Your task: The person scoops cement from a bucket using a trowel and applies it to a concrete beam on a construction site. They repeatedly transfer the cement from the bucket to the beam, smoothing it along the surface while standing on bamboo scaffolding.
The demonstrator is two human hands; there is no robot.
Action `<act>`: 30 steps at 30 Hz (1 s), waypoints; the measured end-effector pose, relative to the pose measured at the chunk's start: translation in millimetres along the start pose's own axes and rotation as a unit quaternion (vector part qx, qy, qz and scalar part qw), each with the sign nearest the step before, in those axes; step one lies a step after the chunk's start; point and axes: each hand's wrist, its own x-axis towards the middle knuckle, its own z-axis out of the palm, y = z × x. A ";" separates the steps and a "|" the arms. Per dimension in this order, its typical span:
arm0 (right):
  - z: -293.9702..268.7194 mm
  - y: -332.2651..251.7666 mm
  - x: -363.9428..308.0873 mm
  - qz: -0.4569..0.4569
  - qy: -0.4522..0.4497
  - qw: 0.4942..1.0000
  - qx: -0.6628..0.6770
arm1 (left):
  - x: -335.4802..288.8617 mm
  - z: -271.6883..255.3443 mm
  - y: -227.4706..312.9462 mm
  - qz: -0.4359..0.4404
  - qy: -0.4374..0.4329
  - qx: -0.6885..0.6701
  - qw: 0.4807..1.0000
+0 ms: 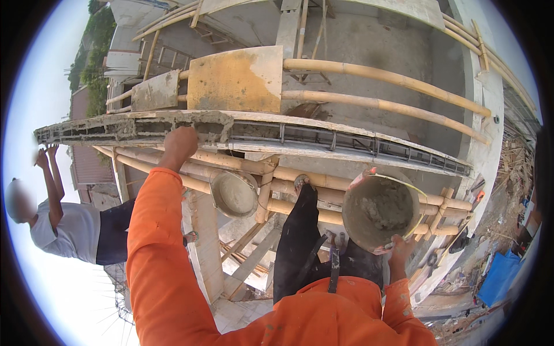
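Note:
My left hand [180, 144] is closed in a fist over a long narrow timber form [346, 153]. What it holds, if anything, is hidden. Rough wet concrete [210, 128] fills the form's left part. To the right, bare steel reinforcement [340, 141] shows between the boards. My right hand [400, 249] grips the near right rim of a grey-smeared bucket [353, 222] with a thin handle. Grey mortar [392, 205] lies inside the bucket, which is tipped so its mouth faces me.
Bamboo scaffold poles [320, 214] run below the form, with my foot [301, 182] on them. A round grey basin [216, 193] rests there. Farther off are bamboo rails [381, 72] and a stained board [234, 81]. A co-worker [72, 228] reaches the form's left end. Openings show lower ground.

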 end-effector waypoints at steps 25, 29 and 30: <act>-2.5 6.5 5.6 -0.002 -0.035 0.999 0.000 | -14.2 -30.8 -0.6 0.061 -0.002 0.055 0.997; 3.6 -24.3 -1.9 -0.015 -0.050 0.997 -0.051 | -40.9 -25.9 -5.1 0.088 0.021 0.028 0.995; 7.6 -25.3 -1.1 -0.038 -0.058 0.993 -0.093 | -38.4 -11.4 -1.7 0.062 0.022 0.037 0.997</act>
